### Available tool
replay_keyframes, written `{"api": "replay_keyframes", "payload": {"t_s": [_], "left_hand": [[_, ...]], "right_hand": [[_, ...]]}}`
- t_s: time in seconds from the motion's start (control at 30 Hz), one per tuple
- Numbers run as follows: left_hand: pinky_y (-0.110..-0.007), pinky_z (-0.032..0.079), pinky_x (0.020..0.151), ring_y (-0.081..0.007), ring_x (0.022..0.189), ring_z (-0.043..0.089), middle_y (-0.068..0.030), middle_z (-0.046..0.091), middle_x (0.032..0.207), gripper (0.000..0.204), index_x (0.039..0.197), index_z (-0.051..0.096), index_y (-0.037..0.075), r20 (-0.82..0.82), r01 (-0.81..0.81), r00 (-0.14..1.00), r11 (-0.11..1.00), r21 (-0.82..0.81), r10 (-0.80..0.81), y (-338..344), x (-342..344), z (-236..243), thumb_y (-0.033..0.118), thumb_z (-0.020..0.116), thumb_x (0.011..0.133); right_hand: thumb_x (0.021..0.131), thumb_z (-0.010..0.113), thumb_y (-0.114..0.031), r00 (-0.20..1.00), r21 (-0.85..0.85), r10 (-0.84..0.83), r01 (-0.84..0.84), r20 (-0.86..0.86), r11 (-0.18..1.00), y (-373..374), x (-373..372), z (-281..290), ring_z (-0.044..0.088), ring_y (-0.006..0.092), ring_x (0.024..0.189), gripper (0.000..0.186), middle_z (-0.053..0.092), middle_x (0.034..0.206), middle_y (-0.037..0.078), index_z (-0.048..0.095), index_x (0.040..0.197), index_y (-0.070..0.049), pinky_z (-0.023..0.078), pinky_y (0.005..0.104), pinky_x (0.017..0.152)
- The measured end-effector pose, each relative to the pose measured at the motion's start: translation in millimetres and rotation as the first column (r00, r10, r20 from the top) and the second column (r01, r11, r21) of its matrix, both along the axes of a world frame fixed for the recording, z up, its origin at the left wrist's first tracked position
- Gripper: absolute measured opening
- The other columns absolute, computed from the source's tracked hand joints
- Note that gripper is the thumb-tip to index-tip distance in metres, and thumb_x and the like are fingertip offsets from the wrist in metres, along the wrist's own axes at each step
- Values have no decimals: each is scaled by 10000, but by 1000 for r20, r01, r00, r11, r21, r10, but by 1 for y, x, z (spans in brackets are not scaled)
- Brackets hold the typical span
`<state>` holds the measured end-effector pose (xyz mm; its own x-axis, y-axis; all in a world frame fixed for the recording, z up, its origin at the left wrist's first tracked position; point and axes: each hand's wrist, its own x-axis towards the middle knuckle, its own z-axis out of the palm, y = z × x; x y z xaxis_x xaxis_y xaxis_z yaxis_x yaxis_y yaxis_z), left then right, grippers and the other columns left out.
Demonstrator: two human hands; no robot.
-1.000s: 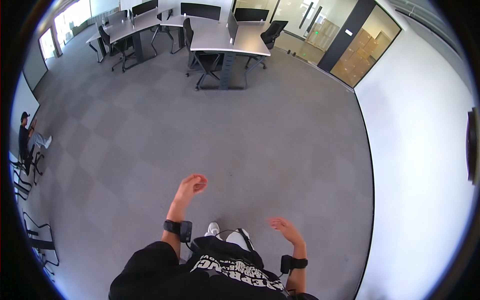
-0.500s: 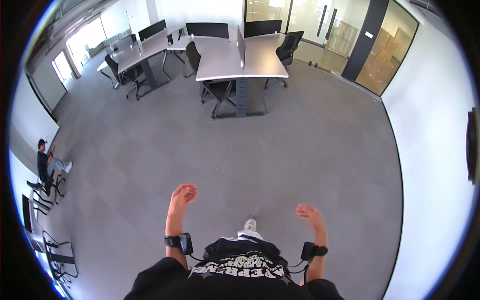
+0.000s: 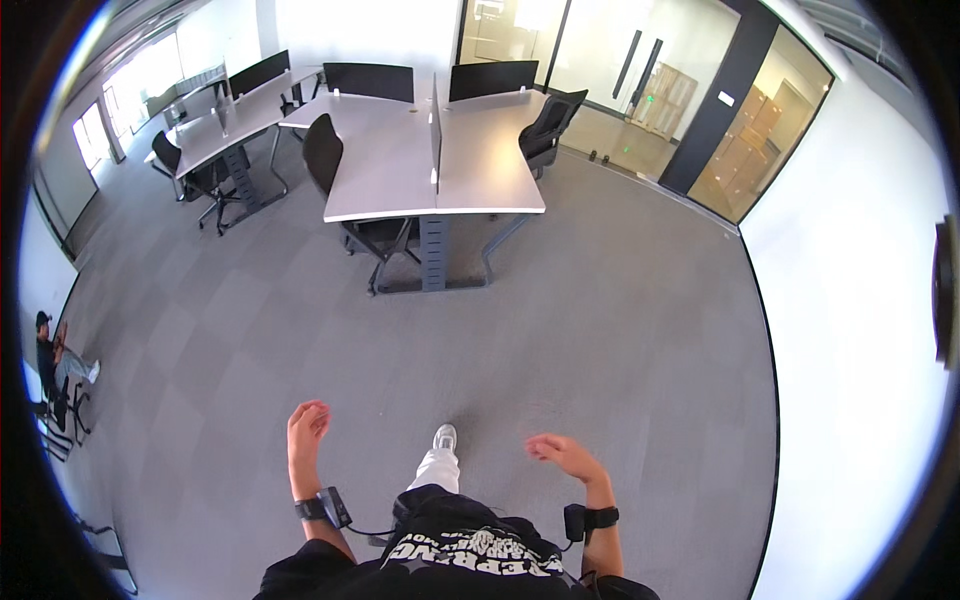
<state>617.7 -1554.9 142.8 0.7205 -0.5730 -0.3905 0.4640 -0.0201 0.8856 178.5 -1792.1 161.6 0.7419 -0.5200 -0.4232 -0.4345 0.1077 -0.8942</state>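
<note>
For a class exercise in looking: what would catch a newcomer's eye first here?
Probably the left hand and right hand, raised over grey floor low in view, apparently empty. Next comes the pale double desk at upper middle, then the bright white wall along the right side.

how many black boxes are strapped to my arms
2: the left box on your left forearm, the right box on your right forearm. Sleeves could hide more.
</note>
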Motion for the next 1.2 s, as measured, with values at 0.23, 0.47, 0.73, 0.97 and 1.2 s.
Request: {"api": "replay_keyframes", "payload": {"t_s": [0.23,0.47,0.73,0.97,1.2], "left_hand": [[-242,473,724,-105,840,592,-11,640,924,190,1002,612,74,172,220,959,974,61,-227,-252,76,27,214,523,909],[-211,442,703,-89,826,553,2,603,922,230,1064,597,41,459,497,761,867,40,-458,-506,118,81,200,553,904],[-423,414,949,-391,1125,508,-279,527,1178,612,1276,438,-9,846,4,401,925,380,-350,-721,169,95,253,661,769],[-438,404,977,-416,1173,476,-322,500,1219,826,1321,320,-88,738,-196,332,722,663,-588,-817,244,90,379,691,749],[-470,461,896,-428,1063,557,-289,587,1101,740,1301,329,-15,603,-268,530,557,786,-596,-914,286,51,372,686,779]], "right_hand": [[952,483,-212,949,29,-313,314,-25,949,-133,-16,9,604,175,976,295,637,1055,84,576,1154,-19,474,309,859],[931,513,-226,733,159,-680,673,-16,722,-213,-54,-2,617,213,973,312,632,1057,122,570,1141,-3,493,328,859],[921,522,-253,595,136,-803,798,-21,588,-391,-109,-25,631,238,951,332,635,1033,152,579,1106,17,516,348,837],[909,522,-267,747,-133,-665,659,-1,740,-584,-79,24,625,190,895,329,647,987,102,599,1094,-7,492,303,794],[949,482,-227,799,-160,-581,560,-156,813,-694,-52,-1,624,200,938,303,638,1039,109,579,1126,-1,499,318,828]]}}
